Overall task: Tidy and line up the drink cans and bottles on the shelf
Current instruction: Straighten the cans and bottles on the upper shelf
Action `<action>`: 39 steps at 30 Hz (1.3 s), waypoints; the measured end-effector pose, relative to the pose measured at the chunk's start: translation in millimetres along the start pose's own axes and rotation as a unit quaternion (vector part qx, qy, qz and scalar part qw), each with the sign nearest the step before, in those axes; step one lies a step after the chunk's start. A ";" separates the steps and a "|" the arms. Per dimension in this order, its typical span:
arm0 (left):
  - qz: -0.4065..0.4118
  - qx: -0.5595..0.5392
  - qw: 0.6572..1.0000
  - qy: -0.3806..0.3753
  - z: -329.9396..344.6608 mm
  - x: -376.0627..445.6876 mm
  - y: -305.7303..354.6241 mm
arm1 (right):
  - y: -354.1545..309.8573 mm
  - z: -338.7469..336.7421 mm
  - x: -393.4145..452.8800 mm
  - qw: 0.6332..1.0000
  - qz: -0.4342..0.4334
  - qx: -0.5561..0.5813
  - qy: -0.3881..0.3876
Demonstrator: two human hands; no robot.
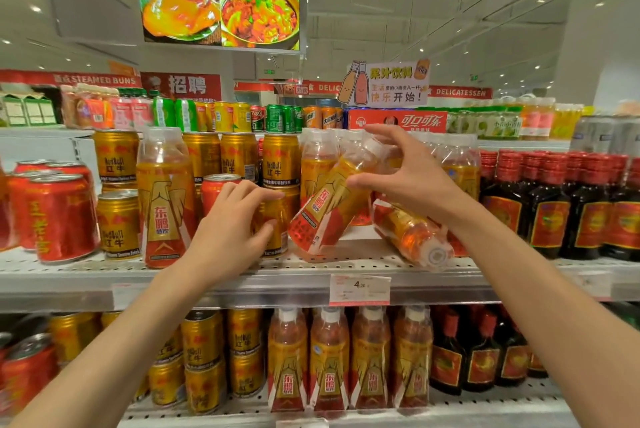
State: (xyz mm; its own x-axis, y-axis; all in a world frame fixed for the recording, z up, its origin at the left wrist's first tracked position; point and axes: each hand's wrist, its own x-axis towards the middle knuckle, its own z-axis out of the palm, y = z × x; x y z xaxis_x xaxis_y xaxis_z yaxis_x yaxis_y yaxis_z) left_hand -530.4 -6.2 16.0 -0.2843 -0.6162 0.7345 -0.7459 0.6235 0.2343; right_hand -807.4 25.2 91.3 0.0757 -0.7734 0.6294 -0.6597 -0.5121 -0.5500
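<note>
The white perforated shelf (346, 259) at chest height carries the drinks, and the tilted bottle (332, 199) near its middle serves as the landmark: an amber drink in a gold and red sleeve, leaning with its white cap up to the right and its base down to the left, close to the shelf's front edge. The right hand (408, 171) has its grip on the upper part of this bottle, thumb against the side facing the camera and the curved fingers spread over its neck and cap. Just right of the tilted bottle another of the same bottles, the fallen bottle (412, 237), lies on its side with its base pointing toward the camera. Just left of the tilted bottle the left hand (235, 220) wraps its grip round a gold can (277, 223) standing on the shelf, fingers curled over the top rim and thumb on the can's front. Further left stands an upright bottle (164, 199) of the same kind, then gold cans stacked two high and red cans (59, 216). Right of the tilted bottle, beyond the fallen one, stand dark bottles (550, 206) with red caps. Below it, on the shelf's front rail, hangs a price tag (360, 289).
</note>
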 end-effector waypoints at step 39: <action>0.044 -0.031 0.993 0.108 21.4 -18.2 47.2 | 5.7 -0.2 -51.5 0.966 -0.048 -0.243 -0.071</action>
State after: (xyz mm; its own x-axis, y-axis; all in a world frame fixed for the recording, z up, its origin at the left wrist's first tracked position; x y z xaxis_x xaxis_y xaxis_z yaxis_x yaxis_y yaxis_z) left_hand -573.4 24.1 0.1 -0.2060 -0.4441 0.8720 -0.6830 0.7034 0.1969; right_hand -815.3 62.3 55.8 0.2324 -0.7926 0.5638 -0.9156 -0.3738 -0.1480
